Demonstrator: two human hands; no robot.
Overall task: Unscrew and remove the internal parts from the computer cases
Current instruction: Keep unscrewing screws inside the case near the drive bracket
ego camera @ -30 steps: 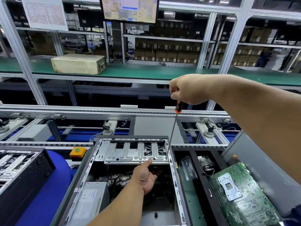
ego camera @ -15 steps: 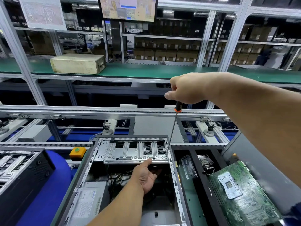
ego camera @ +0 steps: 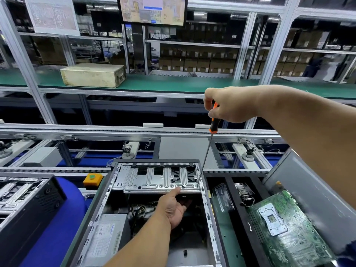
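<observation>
Here, an open computer case [ego camera: 107, 199] lies flat on the worktop in front of me, its side panel off. A silver drive bracket [ego camera: 154, 180] spans the far end of the case; a grey power supply [ego camera: 105, 239] sits in the near left corner, with black cables [ego camera: 142, 210] bunched between the two. To the left lies a second black case [ego camera: 28, 205] on a blue surface, with an orange button box [ego camera: 92, 179] just beyond. To the right, a dark tray holds a green motherboard [ego camera: 285, 232], and a grey panel [ego camera: 308, 191] leans behind it.

My left hand [ego camera: 174, 207] reaches into the case, palm up, thumb against the near edge of the bracket, fingers tucked underneath out of sight. My right hand [ego camera: 229, 105] is raised high above the case, fingers curled round the orange and black handle of a long screwdriver [ego camera: 205, 158]. Its thin shaft slants down to the bracket's right corner, close beside the case wall.

Beyond the case run conveyor rails [ego camera: 115, 132] and a green shelf carrying a beige box [ego camera: 92, 75].
</observation>
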